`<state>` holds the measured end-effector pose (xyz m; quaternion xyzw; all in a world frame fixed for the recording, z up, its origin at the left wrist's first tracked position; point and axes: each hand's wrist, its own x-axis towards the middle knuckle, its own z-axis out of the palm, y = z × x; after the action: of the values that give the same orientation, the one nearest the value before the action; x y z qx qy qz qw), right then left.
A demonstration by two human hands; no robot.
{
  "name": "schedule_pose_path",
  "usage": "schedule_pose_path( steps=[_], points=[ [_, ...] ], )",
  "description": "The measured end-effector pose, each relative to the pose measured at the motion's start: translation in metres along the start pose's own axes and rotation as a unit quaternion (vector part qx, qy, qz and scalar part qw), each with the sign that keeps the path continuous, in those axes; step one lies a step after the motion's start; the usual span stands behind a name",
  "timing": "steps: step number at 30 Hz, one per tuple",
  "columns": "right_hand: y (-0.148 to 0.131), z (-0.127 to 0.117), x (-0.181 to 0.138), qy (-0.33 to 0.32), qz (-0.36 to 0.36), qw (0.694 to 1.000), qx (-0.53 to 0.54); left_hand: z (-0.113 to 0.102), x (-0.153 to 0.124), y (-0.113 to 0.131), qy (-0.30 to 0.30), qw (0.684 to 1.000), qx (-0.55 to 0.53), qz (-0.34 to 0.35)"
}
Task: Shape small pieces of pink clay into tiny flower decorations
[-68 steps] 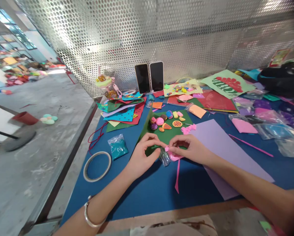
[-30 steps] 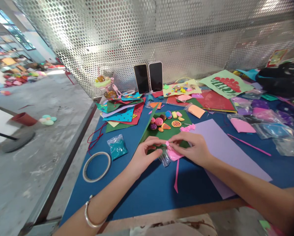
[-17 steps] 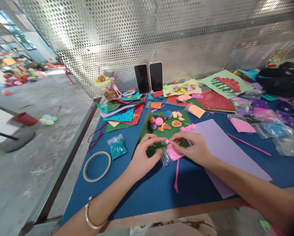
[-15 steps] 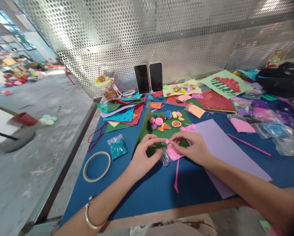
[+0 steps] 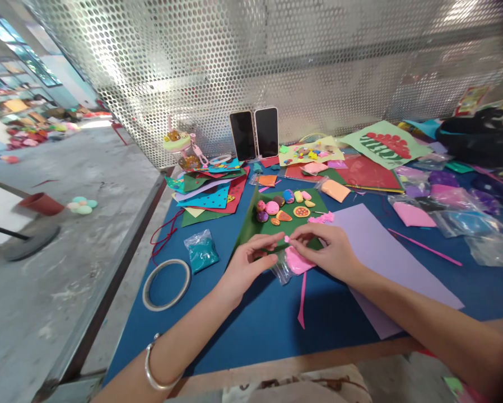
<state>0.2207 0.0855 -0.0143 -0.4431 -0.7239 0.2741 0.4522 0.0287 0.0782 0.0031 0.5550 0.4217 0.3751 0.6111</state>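
Observation:
My left hand [image 5: 246,265] and my right hand [image 5: 326,251] meet over the near edge of a green sheet [image 5: 285,224], both pinching a tiny pink clay piece [image 5: 287,239] between fingertips. Under my right hand lies a clear bag of pink clay [image 5: 292,262], and a pink paper strip [image 5: 302,299] trails toward me. On the green sheet sit several small clay food shapes [image 5: 282,206]. A bracelet circles my left wrist.
A tape ring [image 5: 166,283] and a teal glitter bag [image 5: 201,249] lie to the left on the blue table [image 5: 251,324]. A lilac sheet [image 5: 381,254] lies to the right. Two phones [image 5: 255,133] lean on the perforated metal wall. Coloured paper and clay bags crowd the back and right.
Both hands stay together, working the tiny pink piece; the pinch has shifted slightly up and away from me. Nothing else on the table has moved.

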Motion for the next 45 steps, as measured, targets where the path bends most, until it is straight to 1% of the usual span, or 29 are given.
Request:
schedule_pose_path(
  steps=[3, 5, 6, 7, 9, 11, 12, 13, 15, 17, 23, 28, 31, 33, 35, 38, 40, 42, 45],
  points=[
    [0.001, 0.0, 0.001, 0.007, 0.016, 1.0, 0.023, -0.001, 0.0, 0.001, 0.014, 1.0, 0.021, 0.013],
    [0.001, 0.0, 0.001, 0.009, 0.04, 0.998, 0.051, -0.004, 0.0, 0.005, 0.03, 0.995, 0.087, 0.045],
    [0.001, 0.0, 0.001, 0.01, 0.055, 0.996, 0.066, -0.006, 0.0, 0.009, 0.041, 0.986, 0.143, 0.072],
    [0.0, 0.0, 0.0, 0.008, 0.069, 0.994, 0.082, -0.008, 0.0, 0.013, 0.05, 0.971, 0.212, 0.101],
    [-0.001, 0.0, 0.0, -0.007, 0.089, 0.99, 0.112, -0.013, -0.001, 0.02, 0.047, 0.921, 0.359, 0.144],
    [-0.002, 0.0, 0.0, -0.039, 0.104, 0.986, 0.128, -0.017, -0.002, 0.025, 0.005, 0.874, 0.465, 0.145],
    [-0.002, 0.0, 0.0, -0.058, 0.11, 0.984, 0.131, -0.018, -0.003, 0.025, -0.02, 0.859, 0.494, 0.137],
    [-0.002, 0.0, 0.0, -0.076, 0.116, 0.982, 0.131, -0.019, -0.003, 0.024, -0.041, 0.851, 0.508, 0.129],
    [-0.001, 0.001, 0.0, -0.094, 0.131, 0.978, 0.133, -0.018, -0.003, 0.019, -0.066, 0.851, 0.506, 0.124],
    [0.001, 0.001, 0.0, -0.102, 0.144, 0.974, 0.141, -0.016, -0.003, 0.012, -0.066, 0.86, 0.489, 0.131],
    [0.001, 0.001, 0.0, -0.122, 0.151, 0.971, 0.14, -0.01, 0.0, -0.003, -0.01, 0.872, 0.472, 0.128],
    [-0.001, 0.001, -0.001, -0.132, 0.148, 0.97, 0.141, -0.009, 0.006, -0.007, -0.019, 0.902, 0.424, 0.074],
    [-0.001, 0.001, -0.001, -0.135, 0.152, 0.968, 0.147, -0.008, 0.01, -0.009, -0.018, 0.923, 0.376, 0.073],
    [-0.001, 0.002, -0.001, -0.138, 0.157, 0.966, 0.149, -0.008, 0.011, -0.009, -0.017, 0.929, 0.362, 0.075],
    [-0.001, 0.002, 0.0, -0.144, 0.159, 0.965, 0.149, -0.008, 0.011, -0.009, -0.007, 0.923, 0.375, 0.08],
    [-0.001, 0.002, 0.0, -0.151, 0.156, 0.965, 0.147, -0.01, 0.012, -0.009, 0.02, 0.9, 0.422, 0.108],
    [0.0, 0.002, 0.0, -0.155, 0.155, 0.965, 0.145, -0.012, 0.013, -0.01, 0.026, 0.888, 0.443, 0.125],
    [0.0, 0.002, 0.001, -0.159, 0.153, 0.965, 0.145, -0.012, 0.014, -0.011, 0.022, 0.888, 0.441, 0.133],
    [0.0, 0.001, 0.001, -0.161, 0.149, 0.964, 0.148, -0.009, 0.016, -0.014, 0.035, 0.893, 0.425, 0.146]
  ],
)
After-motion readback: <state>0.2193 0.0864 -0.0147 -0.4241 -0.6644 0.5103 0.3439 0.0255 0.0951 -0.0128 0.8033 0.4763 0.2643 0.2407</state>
